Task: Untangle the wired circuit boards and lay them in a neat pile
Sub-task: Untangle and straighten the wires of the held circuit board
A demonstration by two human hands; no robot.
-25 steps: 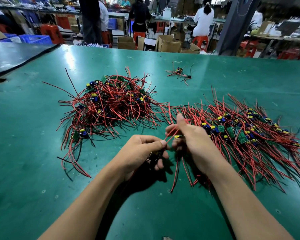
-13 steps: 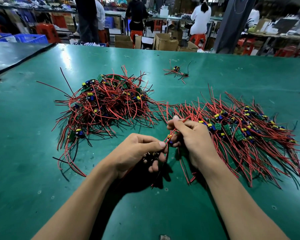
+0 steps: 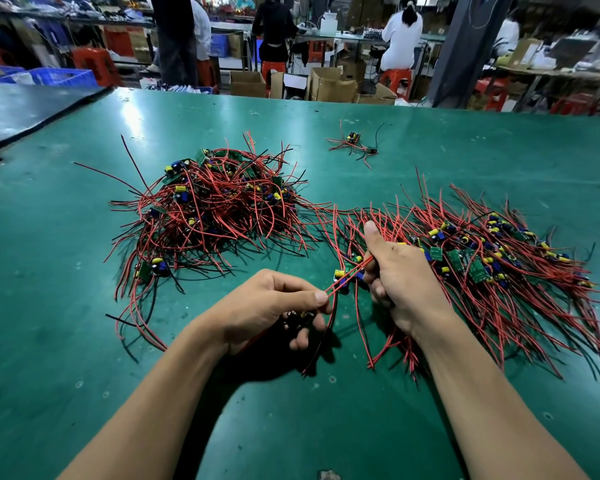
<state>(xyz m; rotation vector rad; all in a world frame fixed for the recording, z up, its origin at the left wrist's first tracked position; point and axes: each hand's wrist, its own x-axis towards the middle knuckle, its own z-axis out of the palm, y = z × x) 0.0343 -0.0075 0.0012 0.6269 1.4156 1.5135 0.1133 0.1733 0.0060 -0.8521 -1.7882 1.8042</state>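
Observation:
A tangled heap of small green circuit boards with red and black wires (image 3: 208, 209) lies left of centre on the green table (image 3: 49, 323). A flatter, combed-out pile of the same boards (image 3: 492, 268) spreads to the right. My left hand (image 3: 267, 306) pinches red wires between thumb and forefinger and cups a small board underneath. My right hand (image 3: 399, 275), thumb raised, grips red wires leading to a board with a yellow capacitor (image 3: 340, 277) that hangs between both hands.
A single loose wired board (image 3: 355, 143) lies farther back. A dark mat (image 3: 21, 112) covers the table's far left. Cardboard boxes (image 3: 329, 86), red stools, blue crates and several people at benches stand beyond the far edge.
My right thumb has lifted and the hand has pulled its red wires taut toward my left hand, drawing the yellow-capped board out between them. The left hand has stayed in place.

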